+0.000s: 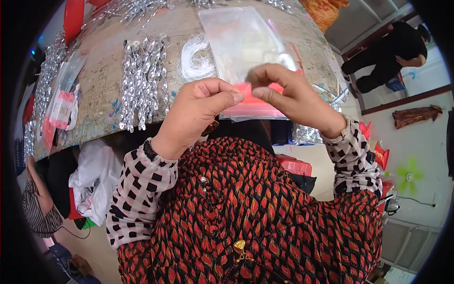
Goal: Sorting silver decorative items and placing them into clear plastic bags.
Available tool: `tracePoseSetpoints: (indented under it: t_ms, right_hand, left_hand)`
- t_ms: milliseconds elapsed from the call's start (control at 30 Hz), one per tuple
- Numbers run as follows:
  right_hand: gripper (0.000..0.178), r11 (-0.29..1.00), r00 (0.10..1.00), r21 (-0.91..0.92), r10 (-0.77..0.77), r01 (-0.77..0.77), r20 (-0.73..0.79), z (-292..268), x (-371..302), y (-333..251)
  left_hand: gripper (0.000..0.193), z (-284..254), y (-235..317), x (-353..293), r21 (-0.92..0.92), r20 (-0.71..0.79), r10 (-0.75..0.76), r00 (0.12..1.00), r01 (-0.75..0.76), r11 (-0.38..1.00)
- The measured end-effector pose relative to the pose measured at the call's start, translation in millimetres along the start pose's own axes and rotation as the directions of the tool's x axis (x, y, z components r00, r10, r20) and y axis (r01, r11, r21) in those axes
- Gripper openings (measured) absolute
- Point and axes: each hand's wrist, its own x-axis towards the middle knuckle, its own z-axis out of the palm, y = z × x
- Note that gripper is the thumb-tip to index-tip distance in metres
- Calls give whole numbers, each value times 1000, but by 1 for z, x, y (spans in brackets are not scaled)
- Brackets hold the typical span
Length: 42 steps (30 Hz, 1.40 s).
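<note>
Fan (407, 176), green-bladed, far right. Vessel (392, 205), metal, kettle-like, below the fan in the picture. Cloth (416, 116), patterned, brownish, above the fan. Person in black (387, 59), upper right. Bundle (327, 12), orange, crumpled, at upper right of the surface (101, 87). Plastic bag (97, 182), white, lower left. Person in striped top (41, 210), far left, partly visible. Container (294, 166), red.

Stack of clear plastic bags (241, 42), flat, red-banded at the near end, lying beneath and beyond the left grip (191, 109) and right grip (300, 97); white thread hank (190, 61), loosely curved, laid just beyond the left grip.
</note>
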Motion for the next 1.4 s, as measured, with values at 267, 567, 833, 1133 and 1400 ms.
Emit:
tracePoseSetpoints:
  t_ms: [267, 567, 833, 1133, 1400]
  right_hand:
    - [23, 962, 979, -208, -193, 177, -58, 0, 5, -5]
    - [18, 765, 933, -565, -360, 309, 24, 7, 7, 1]
    - [11, 909, 971, -344, -233, 235, 47, 10, 11, 6]
    - [14, 742, 966, 621, 228, -254, 122, 10, 3, -1]
    - [12, 736, 984, 676, 135, -22, -115, 41, 19, -13]
  left_hand:
    - [13, -3, -3, -1, 146, -56, 43, 998, -34, 989]
    - [15, -4, -8, 3, 225, -28, 78, 997, -69, 972]
    - [15, -9, -6, 1, 141, -81, -54, 995, 66, 988]
    - [12, -23, -7, -4, 31, -56, 9, 998, -7, 1000]
    - [11, -15, -10, -6, -52, -167, 82, 982, -92, 994]
